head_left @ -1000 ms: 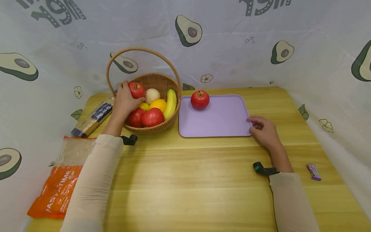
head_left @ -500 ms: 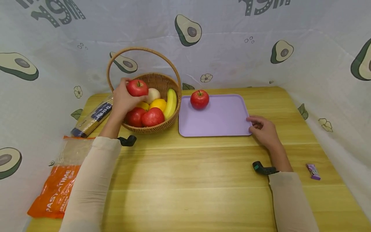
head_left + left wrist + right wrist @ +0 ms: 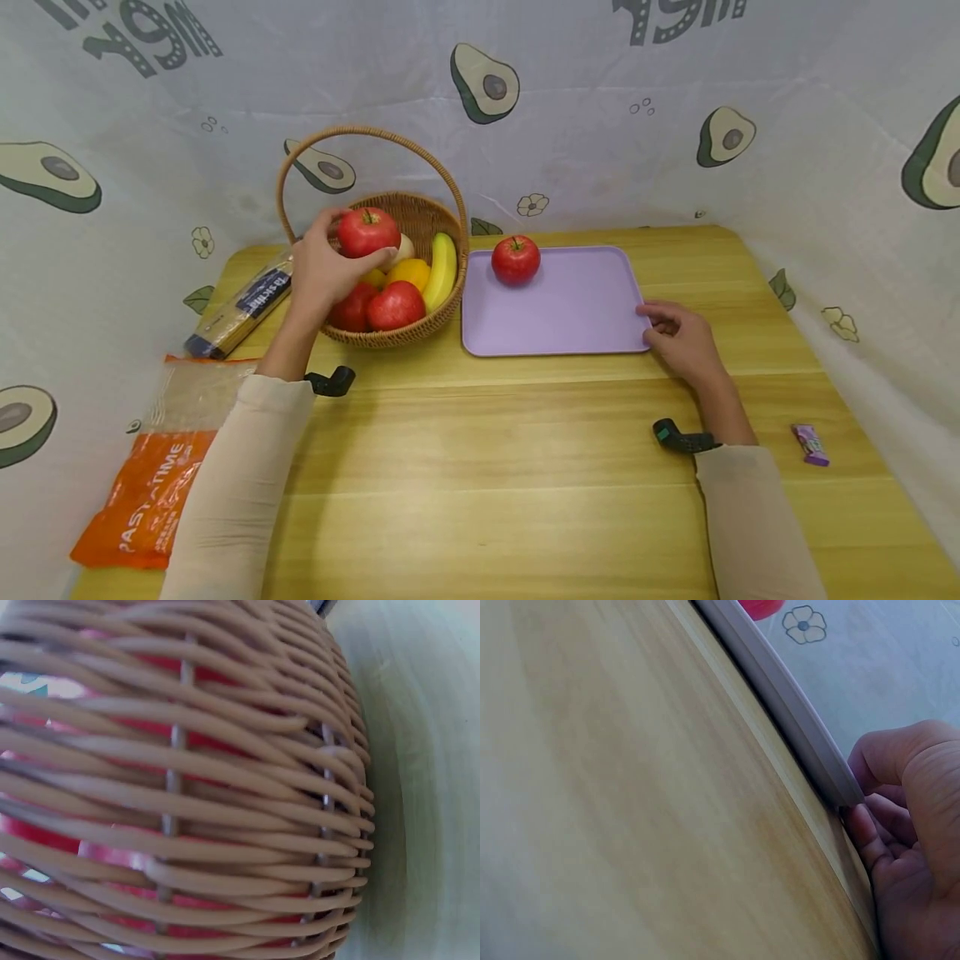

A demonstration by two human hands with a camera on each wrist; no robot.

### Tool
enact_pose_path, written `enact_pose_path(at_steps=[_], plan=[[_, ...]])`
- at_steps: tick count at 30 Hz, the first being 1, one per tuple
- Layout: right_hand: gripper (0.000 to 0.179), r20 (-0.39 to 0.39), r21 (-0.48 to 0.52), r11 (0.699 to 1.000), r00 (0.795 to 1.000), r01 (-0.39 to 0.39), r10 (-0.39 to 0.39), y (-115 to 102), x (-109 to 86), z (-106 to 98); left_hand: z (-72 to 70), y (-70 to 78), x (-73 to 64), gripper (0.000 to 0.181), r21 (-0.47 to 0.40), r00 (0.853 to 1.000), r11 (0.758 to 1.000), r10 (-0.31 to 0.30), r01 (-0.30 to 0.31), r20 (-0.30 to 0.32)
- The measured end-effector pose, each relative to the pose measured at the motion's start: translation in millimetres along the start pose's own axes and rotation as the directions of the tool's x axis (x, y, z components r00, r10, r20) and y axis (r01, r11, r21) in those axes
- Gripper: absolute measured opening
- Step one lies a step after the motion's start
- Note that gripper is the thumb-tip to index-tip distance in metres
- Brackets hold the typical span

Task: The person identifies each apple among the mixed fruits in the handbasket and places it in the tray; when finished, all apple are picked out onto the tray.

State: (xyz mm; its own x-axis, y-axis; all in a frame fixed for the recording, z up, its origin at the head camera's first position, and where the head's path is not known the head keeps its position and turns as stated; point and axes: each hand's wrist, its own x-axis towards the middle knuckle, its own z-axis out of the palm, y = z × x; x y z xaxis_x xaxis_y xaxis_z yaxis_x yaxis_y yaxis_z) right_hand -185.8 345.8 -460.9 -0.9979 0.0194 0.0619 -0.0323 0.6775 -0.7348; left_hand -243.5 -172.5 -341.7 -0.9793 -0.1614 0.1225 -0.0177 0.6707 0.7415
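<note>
Upper left of centre in the head view, the left hand (image 3: pixel 327 267) curls its fingers round a red apple (image 3: pixel 367 232) at the wicker basket (image 3: pixel 405 336), seemingly to remove it, so it next needs lifting clear, while the right hand (image 3: pixel 681 339) pinches the lilac tray (image 3: pixel 570 317) at centre right.

Head view, left of centre: basket (image 3: pixel 422 218) is showing tan wicker weave, apple (image 3: pixel 368 232) red, banana (image 3: pixel 442 273) yellow. Right of centre, tray (image 3: pixel 573 304) is showing plain lilac; lower left, bag (image 3: pixel 150 500) is showing orange with white lettering. Across the top, backdrop (image 3: pixel 585 108) is bearing green-and-cream avocado prints (image 3: pixel 486 83) on pale grey.
</note>
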Motion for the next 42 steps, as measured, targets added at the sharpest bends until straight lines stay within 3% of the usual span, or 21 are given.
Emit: enact_pose_path(at_steps=[5,13,20,25,37,42], plan=[[0.040,0.003,-0.006,1.000,1.000,-0.006,0.006,0,-0.1,0,3.0,3.9,-8.7,0.097,-0.042,1.000,0.999,0.015,-0.014,0.026],[0.040,0.002,0.003,1.000,1.000,-0.009,0.009,0,1.0,1,20.4,16.6,-24.0,0.083,-0.107,0.992,0.988,0.117,-0.111,0.052],[0.040,0.001,-0.004,1.000,1.000,-0.016,0.016,-1,2.4,-1,36.4,34.4,-35.5,0.074,-0.235,0.976,0.953,0.210,-0.191,0.059],[0.040,0.002,0.005,1.000,1.000,-0.015,0.015,-1,1.4,0,49.6,45.8,-39.8,0.077,-0.288,0.966,0.938,0.232,-0.192,0.112],[0.041,0.014,-0.015,0.999,0.999,-0.032,0.032,-4,0.4,0,100.0,80.1,-47.7,0.076,-0.371,0.932,0.899,0.315,-0.233,0.179],[0.039,0.023,-0.008,1.000,1.000,-0.020,0.020,-5,0.3,1,128.2,95.4,-49.6,0.077,-0.339,0.938,0.913,0.299,-0.228,0.174]])
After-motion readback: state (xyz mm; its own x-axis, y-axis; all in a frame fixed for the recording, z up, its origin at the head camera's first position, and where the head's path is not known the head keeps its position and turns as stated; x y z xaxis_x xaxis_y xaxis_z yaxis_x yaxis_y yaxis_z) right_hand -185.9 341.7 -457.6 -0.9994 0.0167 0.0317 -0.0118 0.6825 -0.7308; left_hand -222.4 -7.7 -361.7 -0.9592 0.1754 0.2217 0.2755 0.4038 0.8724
